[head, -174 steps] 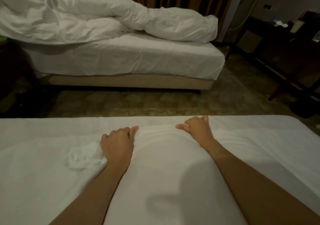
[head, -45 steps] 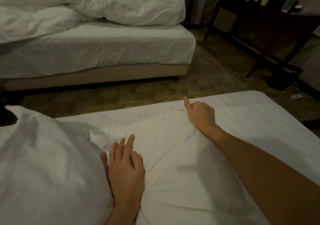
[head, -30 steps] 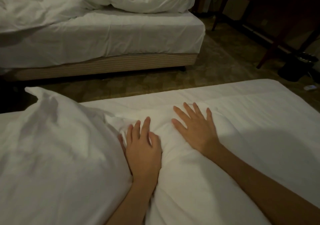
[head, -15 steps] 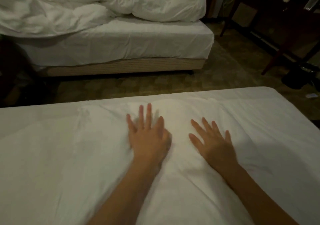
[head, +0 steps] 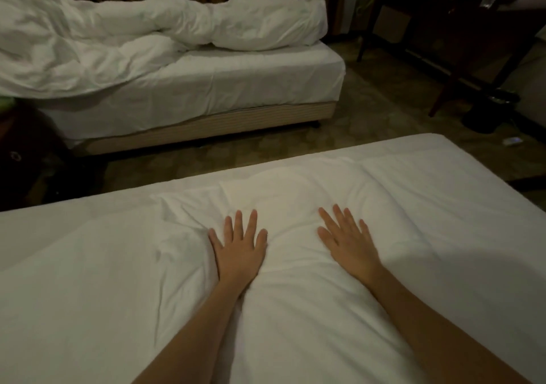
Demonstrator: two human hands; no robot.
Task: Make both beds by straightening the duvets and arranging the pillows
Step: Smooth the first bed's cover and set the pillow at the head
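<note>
Both the left hand (head: 239,246) and right hand (head: 347,243) press flat, fingers spread, on the near duvet (head: 369,310); pushing unevenly could bunch wrinkles leftward.

near bed (head: 88,295) right up front, duvet (head: 295,310) spread on it, left hand (head: 239,250) and right hand (head: 348,245) flat on top side by side, far bed (head: 236,88) behind across the floor (head: 266,153), bunched duvet (head: 147,38) heaped on it, desk (head: 472,29) off right
</note>
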